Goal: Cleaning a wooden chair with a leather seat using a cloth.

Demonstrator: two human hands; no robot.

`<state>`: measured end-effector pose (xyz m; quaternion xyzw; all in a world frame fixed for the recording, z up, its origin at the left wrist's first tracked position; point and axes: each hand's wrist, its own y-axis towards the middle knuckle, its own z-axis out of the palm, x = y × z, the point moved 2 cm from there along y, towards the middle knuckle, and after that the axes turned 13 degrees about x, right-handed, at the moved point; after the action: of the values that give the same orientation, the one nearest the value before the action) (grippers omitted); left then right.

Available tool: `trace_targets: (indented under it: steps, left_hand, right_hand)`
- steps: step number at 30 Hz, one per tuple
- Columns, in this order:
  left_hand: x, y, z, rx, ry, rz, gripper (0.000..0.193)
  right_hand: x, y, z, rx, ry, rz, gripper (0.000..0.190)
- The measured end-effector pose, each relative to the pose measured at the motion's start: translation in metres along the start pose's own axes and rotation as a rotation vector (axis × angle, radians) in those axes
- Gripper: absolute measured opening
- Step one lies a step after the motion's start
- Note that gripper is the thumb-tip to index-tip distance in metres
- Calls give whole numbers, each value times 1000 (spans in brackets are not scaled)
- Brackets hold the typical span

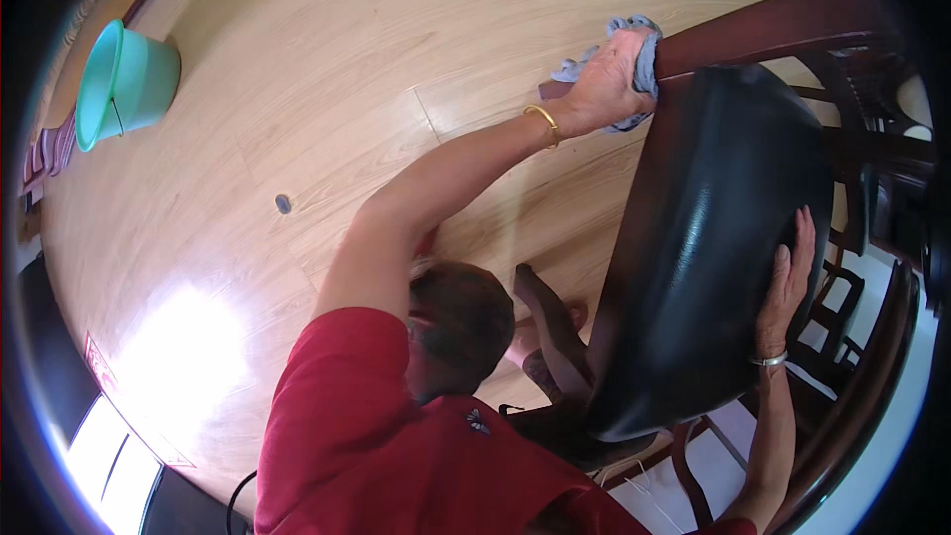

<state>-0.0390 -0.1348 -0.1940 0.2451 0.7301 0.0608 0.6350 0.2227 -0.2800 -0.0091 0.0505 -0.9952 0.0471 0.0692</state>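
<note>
A wooden chair with a black padded seat (698, 260) and a dark red-brown frame (765, 30) lies at a slant before me. My left hand (609, 82), with a gold bangle at its wrist, grips a grey-blue cloth (645, 63) wrapped against a wooden part at the seat's upper corner. The end of a wooden leg (553, 91) shows past that hand. My right hand (789, 286), wearing a silver-coloured bangle, rests with fingers extended on the far side of the black seat, thumb spread. Part of the cloth is hidden under the left palm.
A teal plastic bucket (141, 82) with a wire handle stands on the wood-look floor at upper left. A small dark oval object (283, 203) lies nearer. Other dark wooden furniture (839, 297) crowds the right side. A white cable (645, 487) shows below the seat.
</note>
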Motion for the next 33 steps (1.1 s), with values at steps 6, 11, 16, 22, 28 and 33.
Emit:
trace_targets:
  steps: [6, 11, 16, 22, 28, 33]
  left_hand:
    - [38, -19, 16, -115, 65, -124, 76]
    - [143, -56, 37, -63, 164, -165, 78]
    - [159, -71, 41, 20, 136, -447, 82]
    - [150, -75, 40, -35, 165, -490, 75]
    - [104, -88, -2, 129, -320, -730, 40]
    - [-13, -140, -7, 564, -1288, -1010, 25]
  right_hand:
    - [3, 2, 4, 16, 28, -9, 55]
    - [5, 3, 6, -10, 36, -9, 54]
    - [9, 5, 9, -29, 110, -27, 54]
    - [-3, 2, 8, -47, 94, -97, 52]
    - [0, -1, 9, -53, 75, -64, 52]
    - [-4, -1, 7, -97, 81, -160, 51]
